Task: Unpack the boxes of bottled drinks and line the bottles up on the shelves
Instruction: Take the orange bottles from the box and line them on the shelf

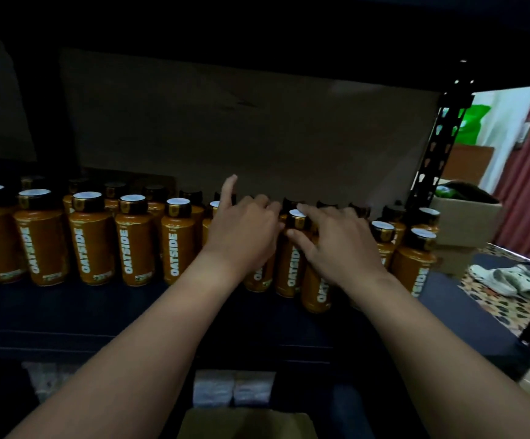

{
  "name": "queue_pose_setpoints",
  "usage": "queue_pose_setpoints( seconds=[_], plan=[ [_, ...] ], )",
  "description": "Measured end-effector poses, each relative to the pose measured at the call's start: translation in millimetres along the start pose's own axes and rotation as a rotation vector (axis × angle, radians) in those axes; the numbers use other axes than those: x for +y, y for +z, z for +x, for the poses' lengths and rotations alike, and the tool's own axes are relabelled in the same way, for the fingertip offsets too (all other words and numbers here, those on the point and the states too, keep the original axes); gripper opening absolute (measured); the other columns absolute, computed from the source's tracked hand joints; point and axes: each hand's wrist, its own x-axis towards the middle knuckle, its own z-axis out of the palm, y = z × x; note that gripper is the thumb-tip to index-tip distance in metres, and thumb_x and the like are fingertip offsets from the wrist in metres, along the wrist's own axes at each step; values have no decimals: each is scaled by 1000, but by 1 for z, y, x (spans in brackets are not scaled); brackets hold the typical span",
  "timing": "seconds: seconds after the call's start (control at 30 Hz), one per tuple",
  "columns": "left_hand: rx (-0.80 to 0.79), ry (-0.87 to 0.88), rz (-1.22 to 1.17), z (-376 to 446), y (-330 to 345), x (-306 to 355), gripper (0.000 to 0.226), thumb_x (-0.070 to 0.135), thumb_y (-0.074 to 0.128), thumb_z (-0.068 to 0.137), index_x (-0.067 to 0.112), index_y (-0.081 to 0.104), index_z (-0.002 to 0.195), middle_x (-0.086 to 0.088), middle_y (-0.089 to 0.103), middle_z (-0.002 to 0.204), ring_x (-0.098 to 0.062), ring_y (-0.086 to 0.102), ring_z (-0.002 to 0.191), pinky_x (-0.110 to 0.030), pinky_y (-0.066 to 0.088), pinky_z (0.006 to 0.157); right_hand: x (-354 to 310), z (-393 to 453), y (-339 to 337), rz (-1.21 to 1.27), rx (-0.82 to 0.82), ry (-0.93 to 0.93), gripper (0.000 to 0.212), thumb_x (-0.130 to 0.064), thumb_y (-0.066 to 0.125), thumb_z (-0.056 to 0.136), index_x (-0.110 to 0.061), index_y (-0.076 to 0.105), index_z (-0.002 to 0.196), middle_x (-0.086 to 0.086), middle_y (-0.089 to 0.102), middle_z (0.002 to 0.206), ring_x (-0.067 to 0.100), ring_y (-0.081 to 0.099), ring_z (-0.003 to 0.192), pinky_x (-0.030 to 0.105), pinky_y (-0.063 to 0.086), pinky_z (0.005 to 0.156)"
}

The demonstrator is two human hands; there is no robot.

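Right fingers: spread over the cap of one bottle (292, 248), thumb (301, 240) on its shoulder; the right hand (339, 245) seems to grip it near the top, though I cannot tell how tightly.
Left fingers: mostly curled down among the bottles behind, forefinger (228, 190) sticking up free; the left hand (244, 232) hides what it touches, so whether it holds anything I cannot tell.
Held bottle: upright, mid-shelf, a touch forward of the front row, hard up against its neighbours.
Rows: orange bottles (92, 239) stand in lines along the back half of the shelf (83, 312), neat toward the left end, looser and staggered toward the right end.
Stage: I'd judge it a straightening of the row, most bottles already up.
Risk: both hands crowd tight-packed bottles; a nudge from a wrist or knuckle could tip one and set the next ones toppling. The bottles toward the right end (414, 264) stand near the shelf's corner and could go over.
In the way: cardboard (241, 131) behind the rows leaves no room to push back; the shelf above keeps it dark.
Around: a box (247, 423) below the front edge, a rack post (438, 147) at the right, sandals (511, 280) on the floor beyond.
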Motion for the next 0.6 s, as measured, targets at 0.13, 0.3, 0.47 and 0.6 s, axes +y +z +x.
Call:
queue_pose_setpoints(
  seconds=[0.13, 0.3, 0.47, 0.6],
  plan=[
    [-82, 6, 55, 14, -4, 1, 31, 36, 55, 101, 28, 63, 129, 2, 66, 123, -16, 65, 113, -52, 4, 125, 4, 1, 1, 64, -14, -29, 59, -61, 48, 98, -32, 44, 150, 3, 61, 132, 27, 53, 125, 39, 47, 94],
    [-153, -9, -78, 20, -10, -3, 32, 31, 51, 104, 28, 59, 136, -1, 63, 132, -17, 56, 127, -46, 12, 126, 6, 2, 1, -2, -23, -74, 60, -62, 43, 99, -31, 43, 150, 3, 63, 128, 29, 53, 121, 42, 42, 98],
    [-193, 16, -112, 22, -14, -8, 37, 31, 51, 105, 28, 53, 142, -2, 60, 138, -18, 51, 133, -43, 16, 124, 8, 4, 2, -24, -10, -70, 64, -65, 41, 98, -31, 40, 152, 4, 62, 131, 29, 52, 123, 45, 41, 99],
    [-229, 40, -100, 21, -16, -11, 43, 36, 50, 105, 30, 47, 147, -1, 56, 145, -17, 49, 137, -46, 10, 126, 8, 1, 1, -61, -1, -97, 88, -72, 46, 92, -28, 12, 160, 5, 57, 138, 29, 49, 129, 47, 38, 105]
  ],
)
